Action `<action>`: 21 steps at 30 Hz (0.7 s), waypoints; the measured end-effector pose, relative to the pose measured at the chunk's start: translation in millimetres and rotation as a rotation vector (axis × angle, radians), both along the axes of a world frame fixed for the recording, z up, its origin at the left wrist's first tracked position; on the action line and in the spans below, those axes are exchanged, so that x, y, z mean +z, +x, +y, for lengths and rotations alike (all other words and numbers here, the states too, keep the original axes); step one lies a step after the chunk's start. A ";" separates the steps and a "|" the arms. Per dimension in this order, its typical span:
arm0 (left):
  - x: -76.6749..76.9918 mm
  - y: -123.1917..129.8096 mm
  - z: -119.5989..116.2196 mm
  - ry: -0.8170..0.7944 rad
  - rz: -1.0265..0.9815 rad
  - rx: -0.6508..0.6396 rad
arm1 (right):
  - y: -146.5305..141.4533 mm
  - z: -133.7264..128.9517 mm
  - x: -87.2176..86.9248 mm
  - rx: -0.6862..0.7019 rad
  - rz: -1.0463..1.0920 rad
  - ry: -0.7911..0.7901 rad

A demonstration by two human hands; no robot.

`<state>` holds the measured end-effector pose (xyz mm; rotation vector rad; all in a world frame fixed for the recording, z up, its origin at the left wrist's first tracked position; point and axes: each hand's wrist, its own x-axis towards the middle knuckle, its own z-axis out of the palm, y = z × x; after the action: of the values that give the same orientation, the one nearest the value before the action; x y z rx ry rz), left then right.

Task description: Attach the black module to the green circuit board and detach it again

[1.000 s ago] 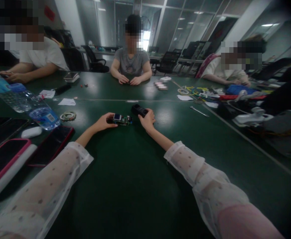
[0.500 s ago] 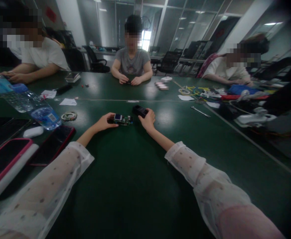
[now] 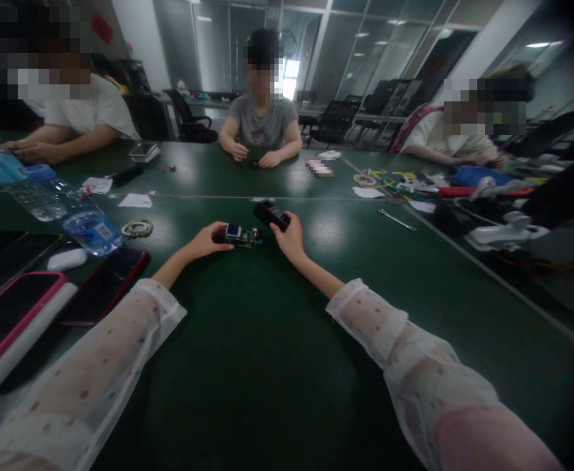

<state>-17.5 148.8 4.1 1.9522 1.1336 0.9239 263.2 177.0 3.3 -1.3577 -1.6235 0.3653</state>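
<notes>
Around the left end of a green circuit board [image 3: 248,237] with a small square screen, my left hand [image 3: 208,241] is closed, thumb on the near edge. The board's right end sticks out bare, showing small parts and a bit of blue. My right hand [image 3: 291,237] grips a black plastic case [image 3: 270,214] by its right end, just right of and beyond the board. The case is tilted, its far end pointing left and away. A small gap separates case and board. What my fingers do behind each thing is hidden.
Phones [image 3: 108,284], a white earbud case [image 3: 67,260] and water bottles [image 3: 88,226] lie at left. A wire coil [image 3: 136,228] is beyond my left hand. A wrench [image 3: 397,220] lies right, near cables [image 3: 389,179] and tools. Three people sit across the green table [image 3: 248,366].
My right hand has shifted slightly left with the black case, whose far end has turned and moved up and left. My left hand and the circuit board stay where they were.
</notes>
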 end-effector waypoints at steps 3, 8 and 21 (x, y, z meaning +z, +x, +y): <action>-1.5 -0.5 0.8 -0.003 -0.002 -0.004 | -2.0 -4.4 4.2 0.133 0.055 0.053; -3.4 -0.9 2.3 -0.003 -0.001 0.000 | -6.0 -19.4 14.6 0.329 0.051 0.104; -3.4 0.1 1.6 -0.050 0.016 0.084 | -10.1 -20.3 12.1 0.581 0.036 0.048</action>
<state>-17.3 150.3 0.6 1.8870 1.2444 0.9165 253.1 156.6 15.4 -0.8150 -1.9643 0.6802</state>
